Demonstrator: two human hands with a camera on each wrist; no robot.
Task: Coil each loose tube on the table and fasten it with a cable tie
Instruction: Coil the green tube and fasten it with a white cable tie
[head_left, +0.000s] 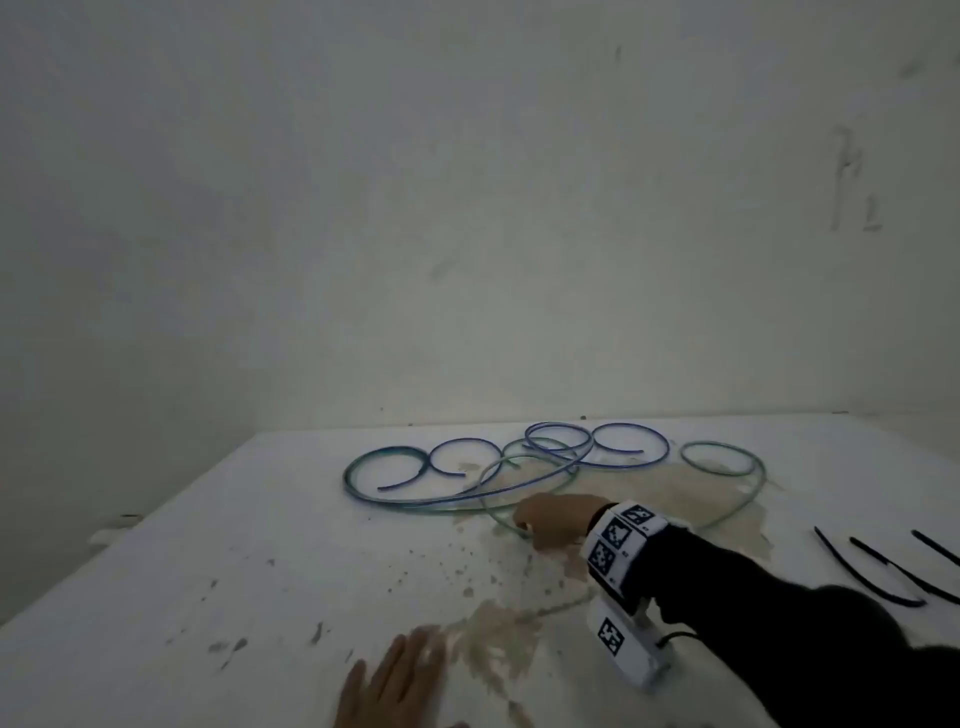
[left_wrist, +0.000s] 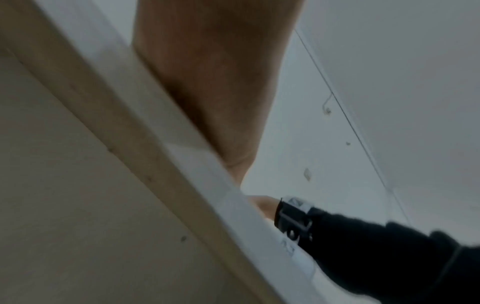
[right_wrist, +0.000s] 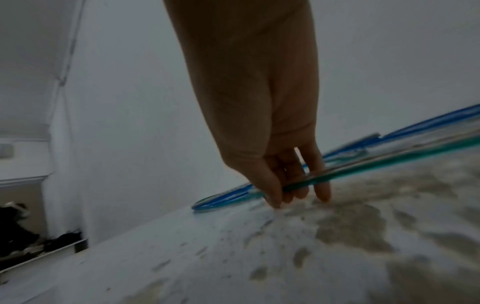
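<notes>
Green-tinted clear tube (right_wrist: 345, 176) is being taken up by the right hand (head_left: 558, 522): in the right wrist view the thumb and fingers (right_wrist: 322, 191) are closed round it just above the stained white desk (head_left: 260, 571). This tube trails away from the hand into loops further back on the desk, where it crosses and tangles with a blue tube (head_left: 566, 447). The left hand (head_left: 395, 680) lies flat and released on the desk, nearer the desk's front edge than the tubes, fingers straight, gripping nothing.

The step in hand is judged to be the first pick-up of a loose tube; no coil has yet been formed and nothing is tied. For the next move the green tube would need to be drawn clear of the blue one without dragging it along, then wound into even turns, with the left hand brought in to hold the turns together.

Black cable ties (head_left: 878, 571) lie loose on the desk to the right of the tubes, well apart from both hands. No container is visible.
</notes>
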